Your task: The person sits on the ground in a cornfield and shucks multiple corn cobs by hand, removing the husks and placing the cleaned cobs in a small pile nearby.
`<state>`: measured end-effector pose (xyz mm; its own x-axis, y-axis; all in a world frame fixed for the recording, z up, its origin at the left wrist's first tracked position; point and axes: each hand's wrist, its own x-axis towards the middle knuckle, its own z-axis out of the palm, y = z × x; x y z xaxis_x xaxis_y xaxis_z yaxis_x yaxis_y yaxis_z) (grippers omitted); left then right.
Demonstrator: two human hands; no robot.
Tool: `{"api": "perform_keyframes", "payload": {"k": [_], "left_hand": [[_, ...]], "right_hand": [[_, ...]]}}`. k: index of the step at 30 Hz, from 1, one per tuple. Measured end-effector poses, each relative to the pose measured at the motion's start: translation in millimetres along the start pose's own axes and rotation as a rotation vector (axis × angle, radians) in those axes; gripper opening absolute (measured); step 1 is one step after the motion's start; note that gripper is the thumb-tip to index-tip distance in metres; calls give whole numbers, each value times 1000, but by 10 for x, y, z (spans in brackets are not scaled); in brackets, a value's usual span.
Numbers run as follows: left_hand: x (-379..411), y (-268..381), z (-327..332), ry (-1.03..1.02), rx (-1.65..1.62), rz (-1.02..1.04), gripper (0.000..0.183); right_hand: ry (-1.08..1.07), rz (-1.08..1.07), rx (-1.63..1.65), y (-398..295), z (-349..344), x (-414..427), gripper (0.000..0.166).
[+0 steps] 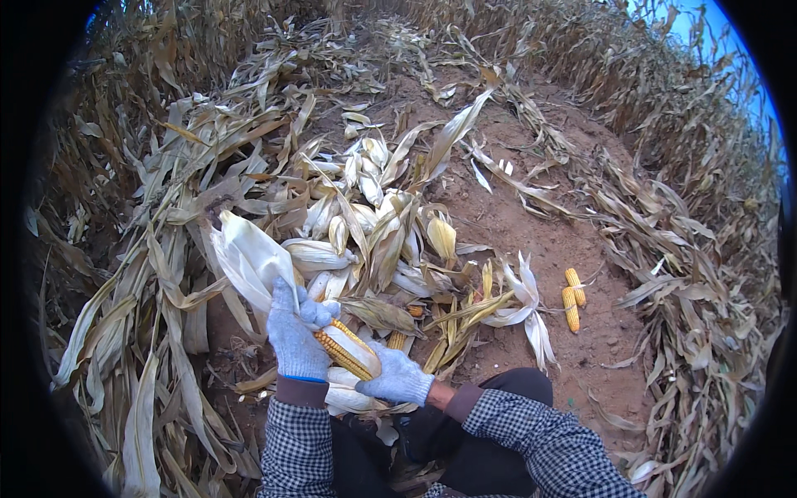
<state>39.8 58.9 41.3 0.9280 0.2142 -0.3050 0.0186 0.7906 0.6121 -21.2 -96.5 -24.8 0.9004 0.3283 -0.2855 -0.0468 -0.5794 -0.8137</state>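
Both hands wear light grey knit gloves. My left hand [300,330] grips the base of a partly husked yellow ear of corn [339,353], with pale husk leaves [252,252] spread up and left beyond its fingers. The right hand [395,375] closes around the ear's lower right end, where a strip of white husk still lies along the kernels. Just past the hands is a heap of unhusked ears [317,255] in dry husks. Some yellow kernels of other ears show between the hands and the heap.
Two bare yellow ears [570,309] lie on the reddish soil [598,361] at the right. An opened white husk [526,302] is nearer. Dry cornstalks and leaves [180,280] are piled at the left, with more along the right. Standing dry corn [622,56] borders the ground.
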Motion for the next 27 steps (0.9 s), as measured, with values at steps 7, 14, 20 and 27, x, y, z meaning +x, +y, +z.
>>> {"api": "perform_keyframes", "payload": {"k": [7, 14, 20, 27], "left_hand": [[203, 63, -50, -11, -183, 103, 43], [275, 61, -183, 28, 102, 11, 32], [410, 126, -434, 55, 124, 102, 21], [425, 135, -530, -25, 252, 175, 26]], "right_hand": [[20, 206, 1143, -281, 920, -193, 32], [526, 104, 1680, 237, 65, -246, 18], [1027, -300, 1551, 620, -785, -389, 27], [699, 296, 1108, 1303, 527, 369, 36]]}}
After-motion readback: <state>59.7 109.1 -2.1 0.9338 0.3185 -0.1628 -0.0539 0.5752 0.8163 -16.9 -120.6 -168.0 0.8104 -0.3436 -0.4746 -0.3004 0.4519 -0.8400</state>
